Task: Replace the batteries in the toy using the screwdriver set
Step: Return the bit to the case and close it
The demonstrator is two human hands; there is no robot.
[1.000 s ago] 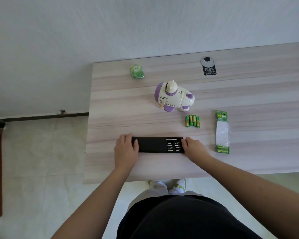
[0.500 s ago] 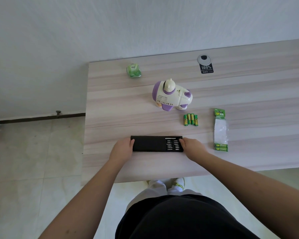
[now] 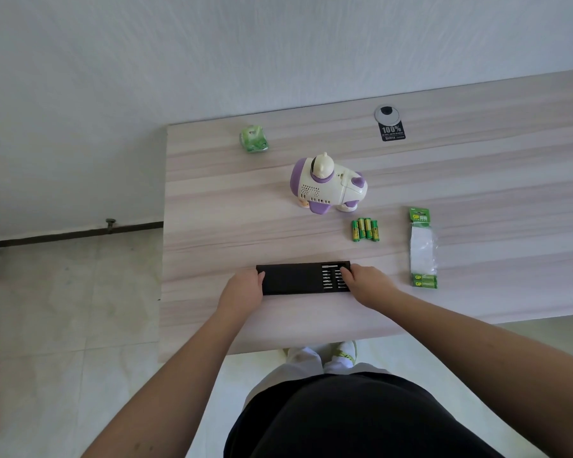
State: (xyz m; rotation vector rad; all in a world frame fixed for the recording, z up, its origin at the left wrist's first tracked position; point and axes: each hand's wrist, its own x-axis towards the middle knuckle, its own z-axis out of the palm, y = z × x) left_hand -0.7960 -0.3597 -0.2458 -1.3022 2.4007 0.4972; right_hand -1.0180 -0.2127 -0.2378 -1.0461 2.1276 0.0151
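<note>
On a table (image 3: 212, 200), the left hand (image 3: 242, 292) grips the black screwdriver set (image 3: 291, 279)'s left end while right hand (image 3: 366, 282) fingers (image 3: 346, 272) lie flat over its exposed bits, which might spill if jerked; the toy (image 3: 328, 183) stands beyond.

On the table (image 3: 212, 200) are one toy (image 3: 328, 184), four loose batteries (image 3: 365, 229), one screwdriver set (image 3: 303, 278), one battery pack (image 3: 422, 247) and one green packet (image 3: 253, 138).

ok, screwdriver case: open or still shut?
Open: rows of bits show at the right end of the black screwdriver case. The left hand holds its left end; the right hand is at the bits.
</note>
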